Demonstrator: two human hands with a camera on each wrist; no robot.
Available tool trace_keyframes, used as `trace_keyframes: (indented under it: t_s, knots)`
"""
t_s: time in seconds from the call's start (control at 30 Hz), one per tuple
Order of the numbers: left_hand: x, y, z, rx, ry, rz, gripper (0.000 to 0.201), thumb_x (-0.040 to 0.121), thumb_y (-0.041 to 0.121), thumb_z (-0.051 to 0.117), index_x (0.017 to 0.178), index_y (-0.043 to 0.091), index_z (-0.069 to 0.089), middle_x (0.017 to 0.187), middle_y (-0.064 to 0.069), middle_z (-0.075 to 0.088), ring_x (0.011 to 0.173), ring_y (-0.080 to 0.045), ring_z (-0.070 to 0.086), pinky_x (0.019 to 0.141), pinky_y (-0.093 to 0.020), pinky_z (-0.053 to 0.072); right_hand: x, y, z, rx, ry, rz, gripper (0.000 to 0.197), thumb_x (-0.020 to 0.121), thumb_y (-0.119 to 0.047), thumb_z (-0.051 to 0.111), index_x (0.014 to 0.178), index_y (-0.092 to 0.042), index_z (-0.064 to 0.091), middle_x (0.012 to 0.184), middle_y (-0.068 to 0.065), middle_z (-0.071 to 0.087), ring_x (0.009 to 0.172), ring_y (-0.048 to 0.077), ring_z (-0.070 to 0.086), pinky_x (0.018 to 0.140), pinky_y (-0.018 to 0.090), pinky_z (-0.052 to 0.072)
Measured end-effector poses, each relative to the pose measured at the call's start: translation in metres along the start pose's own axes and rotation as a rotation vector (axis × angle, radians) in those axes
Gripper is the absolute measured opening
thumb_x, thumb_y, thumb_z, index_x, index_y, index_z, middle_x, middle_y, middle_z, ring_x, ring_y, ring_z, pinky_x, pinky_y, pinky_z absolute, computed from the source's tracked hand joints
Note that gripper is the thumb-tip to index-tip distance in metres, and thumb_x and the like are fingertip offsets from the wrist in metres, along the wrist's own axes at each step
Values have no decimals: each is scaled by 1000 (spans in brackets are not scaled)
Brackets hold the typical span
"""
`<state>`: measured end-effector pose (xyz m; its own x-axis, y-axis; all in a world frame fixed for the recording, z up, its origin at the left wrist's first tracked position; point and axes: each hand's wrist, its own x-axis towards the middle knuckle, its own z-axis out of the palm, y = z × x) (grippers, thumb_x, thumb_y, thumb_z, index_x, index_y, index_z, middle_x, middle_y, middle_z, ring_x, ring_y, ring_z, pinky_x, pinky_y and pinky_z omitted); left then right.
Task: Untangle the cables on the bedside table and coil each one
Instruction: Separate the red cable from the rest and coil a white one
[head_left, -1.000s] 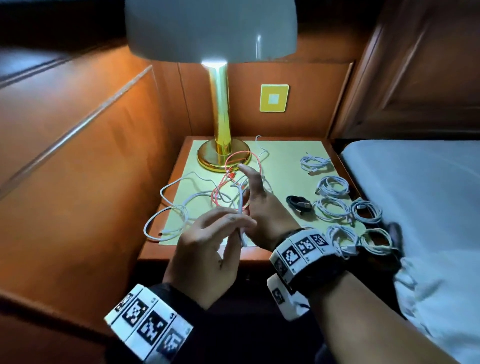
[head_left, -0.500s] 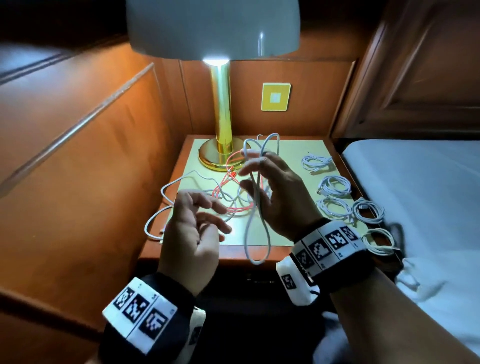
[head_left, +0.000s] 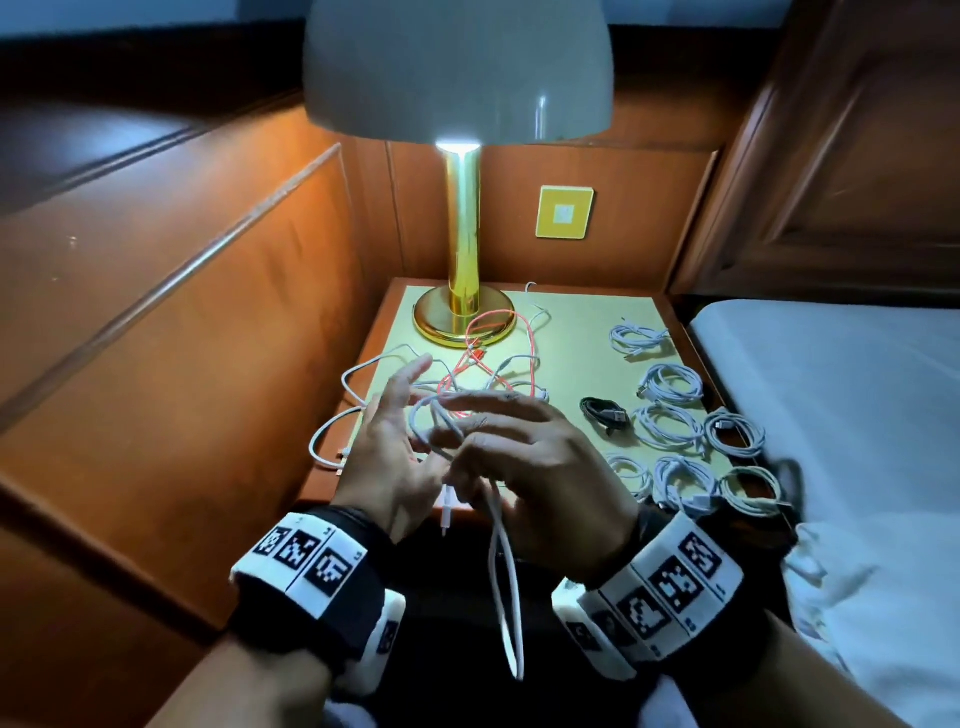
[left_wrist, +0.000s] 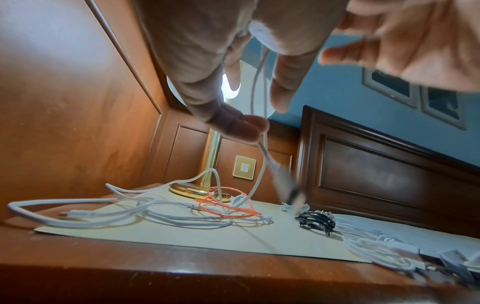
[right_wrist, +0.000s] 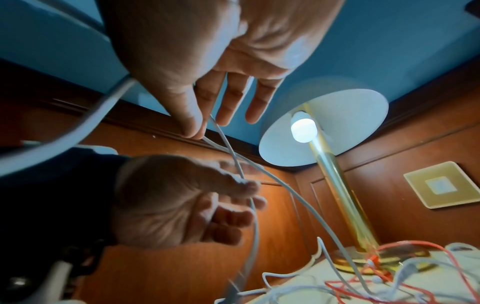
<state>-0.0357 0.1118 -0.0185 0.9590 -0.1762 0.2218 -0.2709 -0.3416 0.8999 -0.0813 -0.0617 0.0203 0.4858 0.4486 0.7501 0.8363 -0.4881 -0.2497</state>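
Right now my two hands are raised just above the near edge of the desk (head_left: 582, 332), working one white cable (head_left: 506, 582). My right hand (head_left: 545, 467) pinches the cable between thumb and forefinger, with the other fingers relaxed. My left hand (head_left: 395, 441) sits just to the left, fingers spread and lightly curved, and the cable passes between its thumb and fingertips. A long loop of the same cable hangs down between my wrists, below the desk edge, and one plug end dangles near my left palm.

Behind my hands, a loose tangle of white cables (head_left: 363, 374) and one red cable (head_left: 498, 332) lies in the middle of the desk, reaching the lamp (head_left: 462, 312) at the far side. On the right side sit several coiled white cables (head_left: 670, 384) and one coiled black cable (head_left: 605, 413). A bed (head_left: 841, 389) lies to the right.
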Motion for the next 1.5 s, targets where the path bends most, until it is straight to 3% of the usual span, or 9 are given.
trace_keyframes:
  t_s: [0.17,0.43,0.63,0.73,0.87,1.07,1.17,1.3,1.5]
  knots:
    - [7,2,-4,89,-161,74,39,65,50,56,97,32,68,100,8,69,93,2,65,86,-19,52,-1,-28,-6,94,55,-22,20,77,0,81,71,-10,64,105,7,75,117,24,64,104,32,45]
    - [9,-4,2,-196,171,24,14,103,17,52,99,22,64,71,-4,72,64,-24,68,67,-43,58,-23,26,-2,108,21,539,36,87,-46,70,70,-27,45,67,-8,58,64,16,59,59,41,50]
    - [0,-23,14,-281,-226,-148,85,77,26,80,147,43,35,83,-9,71,74,-29,70,70,-40,58,-11,4,-5,734,-12,637,43,99,-30,51,67,-4,65,72,16,66,75,30,66,81,49,50]
    - [1,-32,20,-290,-312,-152,63,71,31,79,131,34,60,106,-23,68,95,-51,64,91,-65,51,-6,-7,-7,1142,25,700,40,97,-35,42,66,-19,60,64,13,62,67,27,62,76,38,49]
    - [-3,-19,31,-237,-337,-72,34,62,39,56,82,11,60,59,11,62,59,-22,48,59,-33,44,-6,6,-8,1452,9,812,40,99,-34,36,70,-13,52,62,17,59,69,29,62,74,34,52]
    - [5,-24,38,-138,-219,-80,78,68,48,66,139,42,34,117,-9,59,78,-25,67,72,-37,58,-6,21,-16,1667,-46,954,30,99,-19,31,85,-9,55,51,10,52,56,27,57,63,36,45]
    - [11,-22,33,-143,-261,59,84,75,33,73,147,48,32,142,7,43,117,-10,62,95,-22,52,-3,19,-14,1801,-207,946,15,91,-11,31,94,-9,46,44,3,47,45,21,55,55,34,29]
    - [13,-16,35,-195,-340,79,36,88,3,71,121,16,66,139,8,55,124,5,54,101,-17,45,-5,25,-14,1697,-334,1060,12,80,-10,35,79,-10,47,39,-2,24,31,13,32,48,32,22]
    - [20,-16,26,-71,-14,119,15,99,31,56,88,24,61,83,5,71,80,-17,67,75,-43,57,-21,60,-14,861,-197,1541,15,81,-8,40,70,-11,51,48,0,36,41,16,34,50,28,25]
